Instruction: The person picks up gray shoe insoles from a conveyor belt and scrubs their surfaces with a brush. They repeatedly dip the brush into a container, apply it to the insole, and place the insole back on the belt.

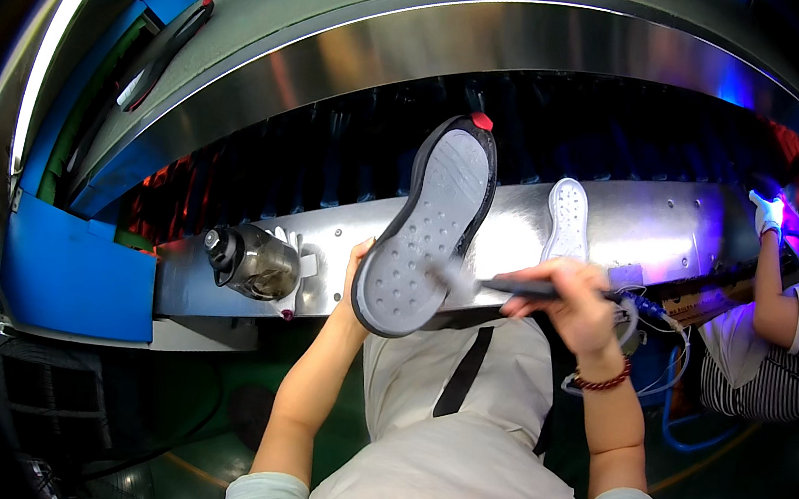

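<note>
My left hand (pixel 357 263) holds up a shoe (pixel 427 223) by its heel end, its grey studded sole with a black rim and a red toe tip turned toward me. My right hand (pixel 574 302) grips a dark-handled brush (pixel 512 287) whose pale bristles touch the sole near its middle. A white sole (pixel 568 219) lies flat on the shiny metal ledge (pixel 675 220) behind the brush.
A dark jar (pixel 252 261) stands on the metal ledge at the left, beside a blue panel (pixel 76 274). A person in a striped shirt (pixel 783 348) with a white glove works at the far right. Blue and white cables (pixel 675 361) hang by my right wrist.
</note>
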Demonstrator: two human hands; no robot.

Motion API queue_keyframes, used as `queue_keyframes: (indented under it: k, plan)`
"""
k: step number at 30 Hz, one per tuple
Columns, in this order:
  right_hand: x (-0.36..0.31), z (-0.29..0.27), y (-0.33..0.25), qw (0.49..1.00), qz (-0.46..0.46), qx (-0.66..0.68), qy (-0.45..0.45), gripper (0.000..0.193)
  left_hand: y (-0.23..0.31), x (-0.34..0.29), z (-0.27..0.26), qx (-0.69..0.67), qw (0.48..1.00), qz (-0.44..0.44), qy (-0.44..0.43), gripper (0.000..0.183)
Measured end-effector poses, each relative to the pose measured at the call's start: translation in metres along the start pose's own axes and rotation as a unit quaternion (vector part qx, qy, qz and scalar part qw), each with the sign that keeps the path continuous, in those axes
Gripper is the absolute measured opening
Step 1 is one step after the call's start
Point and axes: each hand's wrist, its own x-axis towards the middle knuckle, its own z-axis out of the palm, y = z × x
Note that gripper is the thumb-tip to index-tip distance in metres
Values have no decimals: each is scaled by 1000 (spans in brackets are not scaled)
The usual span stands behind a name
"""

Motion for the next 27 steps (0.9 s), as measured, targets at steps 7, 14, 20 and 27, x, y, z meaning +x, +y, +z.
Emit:
queue_keyframes:
  k: [7, 14, 20, 27]
  plan:
    - [-21, -45, -3, 928, -168, 131, 306, 39, -19, -7, -12, -218, 968, 8, -122, 57]
    - [-33, -57, 17, 897, -148, 177, 377, 37, -34, -7, -21, -306, 938, 4, -163, 52]
    - [-33, -64, 25, 889, -151, 204, 380, 37, -37, -8, -17, -311, 932, -2, -187, 55]
    - [-45, -78, 40, 858, -153, 207, 445, 38, -5, -19, 96, -141, 951, -26, -274, 73]
